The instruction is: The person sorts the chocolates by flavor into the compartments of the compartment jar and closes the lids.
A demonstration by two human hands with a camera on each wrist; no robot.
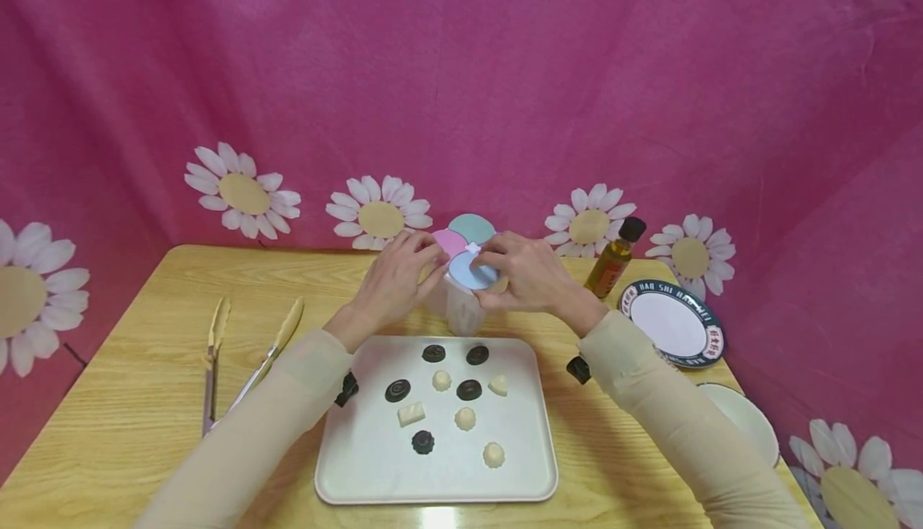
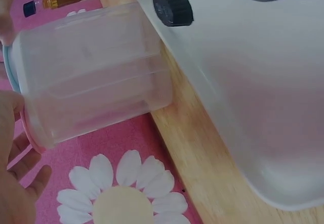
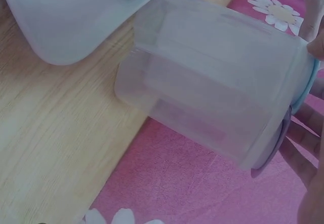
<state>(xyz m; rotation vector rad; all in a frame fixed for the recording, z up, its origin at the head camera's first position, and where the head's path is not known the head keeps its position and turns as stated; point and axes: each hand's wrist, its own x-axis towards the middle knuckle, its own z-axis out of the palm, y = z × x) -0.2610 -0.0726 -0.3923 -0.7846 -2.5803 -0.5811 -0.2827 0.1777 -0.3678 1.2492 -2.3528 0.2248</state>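
A clear plastic container (image 1: 462,314) stands on the wooden table behind the tray, topped by a lid of round pastel flaps in pink, teal and blue (image 1: 472,274). My left hand (image 1: 425,260) curls over the pink side of the lid. My right hand (image 1: 497,272) pinches the blue flap near the small white hub. The left wrist view shows the container's clear wall (image 2: 91,77) with my left fingers (image 2: 15,183) at the lid's edge. In the right wrist view the container (image 3: 212,87) fills the middle, and my right fingers (image 3: 309,173) sit at the lid rim.
A white tray (image 1: 360,449) in front holds several dark chocolates (image 1: 397,390) and pale chocolates (image 1: 465,418). Tongs (image 1: 213,353) lie at the left. An oil bottle (image 1: 613,260), a rimmed plate (image 1: 674,322) and a white bowl (image 1: 743,417) stand at the right.
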